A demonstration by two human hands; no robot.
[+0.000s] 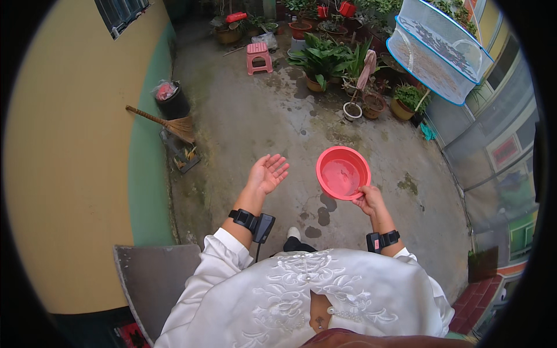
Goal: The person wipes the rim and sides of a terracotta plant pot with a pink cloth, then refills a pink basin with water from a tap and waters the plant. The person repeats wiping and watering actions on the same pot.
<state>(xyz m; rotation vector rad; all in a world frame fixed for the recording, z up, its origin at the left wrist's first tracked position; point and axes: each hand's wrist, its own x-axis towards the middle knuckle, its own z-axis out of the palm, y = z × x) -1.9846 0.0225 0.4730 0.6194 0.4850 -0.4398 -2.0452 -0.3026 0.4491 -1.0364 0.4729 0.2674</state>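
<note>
My right hand (368, 200) grips the near rim of a red plastic basin (324, 182), with the thumb over the edge. The basin is held out over the concrete floor, and its inside looks wet and shiny; how much water it holds is hard to tell. My left hand (269, 174) is held out to the left of the basin, palm up, fingers extended, with nothing in it. A gap separates it from the basin. Black devices are strapped to both forearms. Below the hands, a white shoe (294, 233) shows on the floor.
Potted plants (322, 56) line the far side, near a pink plastic stool (259, 58). A mesh drying net (439, 48) hangs at upper right. Along the left wall stand a straw broom (178, 127), a dustpan (189, 165) and a black bin (174, 104). Wet patches (323, 215) mark the concrete.
</note>
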